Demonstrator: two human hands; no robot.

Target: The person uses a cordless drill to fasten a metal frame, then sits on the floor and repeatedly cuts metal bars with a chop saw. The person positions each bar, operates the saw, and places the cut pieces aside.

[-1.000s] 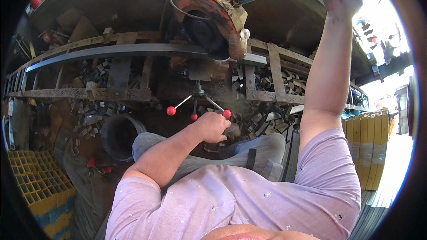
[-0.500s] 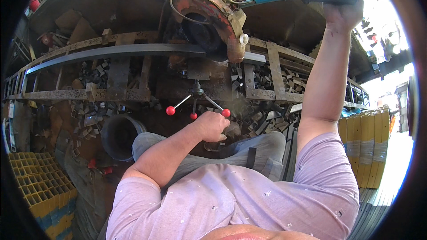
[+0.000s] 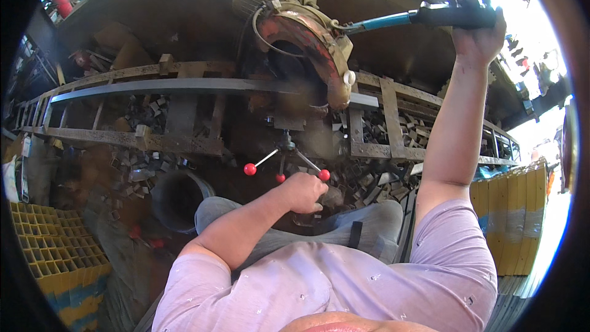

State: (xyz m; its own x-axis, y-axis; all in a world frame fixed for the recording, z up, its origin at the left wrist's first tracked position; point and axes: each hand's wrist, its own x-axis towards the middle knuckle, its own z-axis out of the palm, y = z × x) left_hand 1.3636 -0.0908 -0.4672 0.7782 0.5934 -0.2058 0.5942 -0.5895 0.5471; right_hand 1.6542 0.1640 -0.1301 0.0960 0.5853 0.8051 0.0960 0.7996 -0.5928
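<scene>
My right hand (image 3: 478,40), arm stretched far forward, is wrapped round the black grip (image 3: 453,16) of a blue lever (image 3: 381,23). The lever joins a cut-off saw (image 3: 329,55) with a worn red guard and a motor. Below the guard, a long grey metal bar (image 3: 184,85) lies crosswise. My left hand (image 3: 307,193) is closed, right beside a red ball knob (image 3: 324,175) on a three-spoke clamp handle (image 3: 286,142). Its fingertips are turned away, so whether they hold anything is hidden.
A rusty frame (image 3: 92,135) runs left and right of the saw, with many metal offcuts (image 3: 399,126) in and under it. A bucket (image 3: 179,200) stands left of my knees. Stacked yellow tubes (image 3: 55,233) lie at left, yellow bars (image 3: 513,218) at right.
The whole view has shifted, so the scene sits slightly lower and further right. Both hands keep their places on the lever grip and beside the knob.
</scene>
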